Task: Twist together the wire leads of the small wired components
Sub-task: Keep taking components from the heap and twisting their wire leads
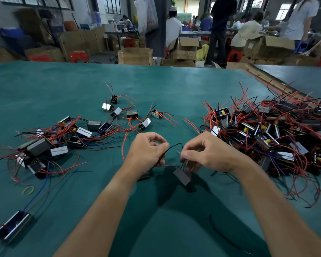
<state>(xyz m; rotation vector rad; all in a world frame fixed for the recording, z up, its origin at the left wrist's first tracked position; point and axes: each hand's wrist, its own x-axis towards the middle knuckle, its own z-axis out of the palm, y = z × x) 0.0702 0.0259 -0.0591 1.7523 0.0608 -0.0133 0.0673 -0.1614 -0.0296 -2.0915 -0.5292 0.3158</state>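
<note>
Even indoor light, soft shadows, edges warped

Forearms (104, 201) bare; left hand (146, 151), right hand (206, 153) bare.

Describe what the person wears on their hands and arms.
Nothing is worn: the left hand and right hand have no gloves, rings or watch, and the left forearm and right forearm show no sleeve up to the frame's edge.

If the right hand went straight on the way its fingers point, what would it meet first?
The right hand points left, so it would probably meet the left hand first; only the thin black wire lead strung between them crosses the gap. Depth unclear.
</note>
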